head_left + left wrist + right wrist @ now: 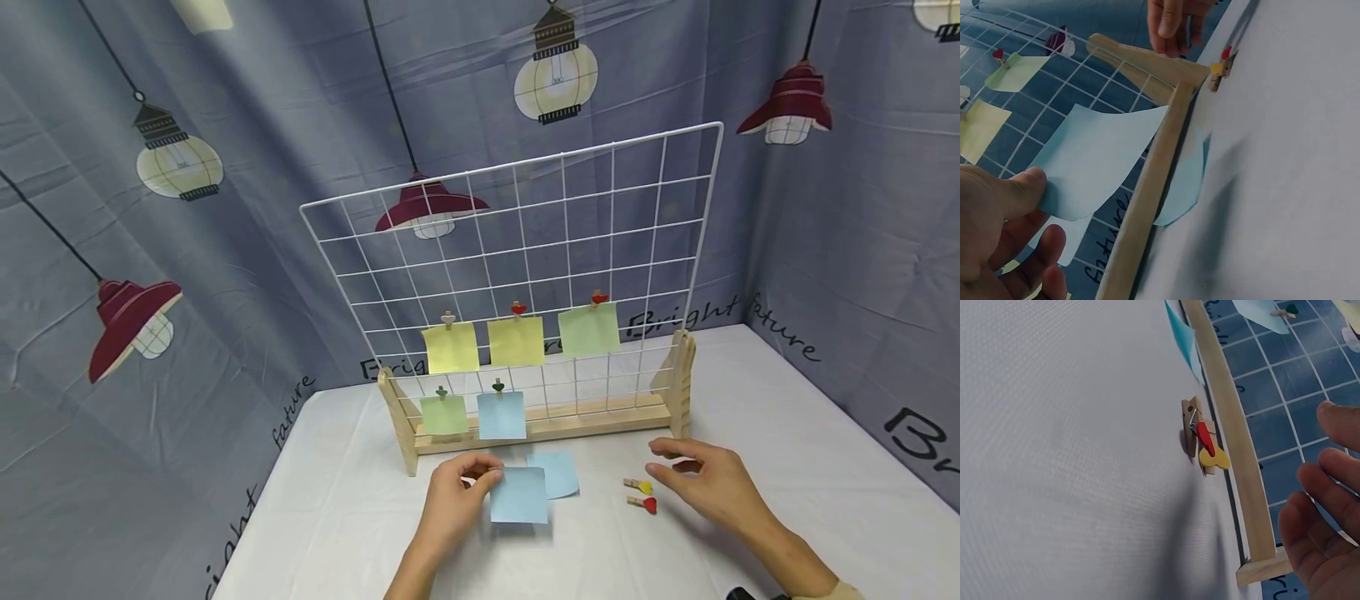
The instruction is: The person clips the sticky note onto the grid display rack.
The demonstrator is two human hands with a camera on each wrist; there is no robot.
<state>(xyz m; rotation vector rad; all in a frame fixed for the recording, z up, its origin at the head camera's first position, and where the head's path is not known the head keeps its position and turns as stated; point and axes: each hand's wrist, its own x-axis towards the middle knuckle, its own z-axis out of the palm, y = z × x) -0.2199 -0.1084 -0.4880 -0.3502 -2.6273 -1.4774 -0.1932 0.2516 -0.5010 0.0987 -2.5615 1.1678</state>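
A blue sticky note (518, 497) is pinched at its upper left corner between thumb and finger of my left hand (457, 500), held above the table. In the left wrist view the note (1100, 159) hides part of the grid behind it. Another blue sticky note (558, 473) lies on the table, partly behind the held one. My right hand (708, 483) hovers with loosely bent fingers, holding nothing. Just left of it lie two small wooden clothespins, one with a yellow heart (638, 485) and one with a red heart (642, 504).
A white wire grid (585, 221) stands upright in a wooden base (570, 421). Clothespins hold yellow notes (516, 342), green notes (588, 331) and one blue note (502, 416) on it. Behind hangs a lamp-patterned curtain (277, 167); a white cloth (337, 483) covers the table.
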